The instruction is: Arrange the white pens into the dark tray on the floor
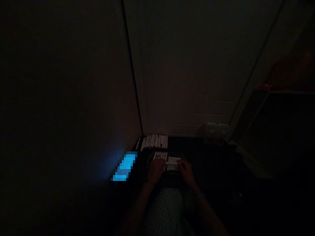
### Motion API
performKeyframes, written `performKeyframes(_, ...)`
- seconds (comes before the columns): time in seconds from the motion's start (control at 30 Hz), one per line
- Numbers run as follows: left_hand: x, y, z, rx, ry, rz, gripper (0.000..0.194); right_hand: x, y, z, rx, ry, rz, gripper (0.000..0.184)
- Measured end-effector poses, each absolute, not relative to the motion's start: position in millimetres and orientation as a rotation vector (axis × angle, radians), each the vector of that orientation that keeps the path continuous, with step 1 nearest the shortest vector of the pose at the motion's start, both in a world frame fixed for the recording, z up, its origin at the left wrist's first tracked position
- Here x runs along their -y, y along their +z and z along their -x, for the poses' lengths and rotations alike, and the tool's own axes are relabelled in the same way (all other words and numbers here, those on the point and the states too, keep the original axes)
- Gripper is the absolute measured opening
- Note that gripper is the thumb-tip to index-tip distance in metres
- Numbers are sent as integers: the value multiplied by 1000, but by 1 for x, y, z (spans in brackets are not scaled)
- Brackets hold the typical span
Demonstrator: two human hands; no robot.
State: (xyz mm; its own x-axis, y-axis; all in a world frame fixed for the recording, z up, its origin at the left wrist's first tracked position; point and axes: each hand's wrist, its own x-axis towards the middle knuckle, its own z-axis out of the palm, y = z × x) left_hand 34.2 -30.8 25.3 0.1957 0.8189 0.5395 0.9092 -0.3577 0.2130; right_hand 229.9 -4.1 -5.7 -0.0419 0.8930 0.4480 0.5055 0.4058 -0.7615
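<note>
The room is very dark. A white marker lies sideways between my two hands, one end at each. My left hand has its fingers closed at the left end. At the right end, my right hand pinches it with the fingertips. Beneath them is a dark case whose outline is hard to make out. Several white markers stand in a row in its left part, partly covered by my left hand. A pale sheet or panel shows in the right part.
Behind the case, a row of several white markers lies on the dark table. A glowing blue, pixelated screen is at the left by the wall. Two clear containers stand against the back wall.
</note>
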Motion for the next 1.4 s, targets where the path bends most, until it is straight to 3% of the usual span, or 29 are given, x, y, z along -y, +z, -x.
performKeyframes(0.7, 18, 12, -33, 1521, -838, 2255, 28, -2, -1, -219, 1732, 123, 1370, 32)
performKeyframes(0.93, 17, 21, -33, 1513, -854, 2183, 27, 3, -1, -213, 1897, -225, 1403, 27)
performKeyframes(1.4, 16, 18, -34, 1569, -689, 2094, 30, -1, -5, -210, 1987, -327, 1547, 28)
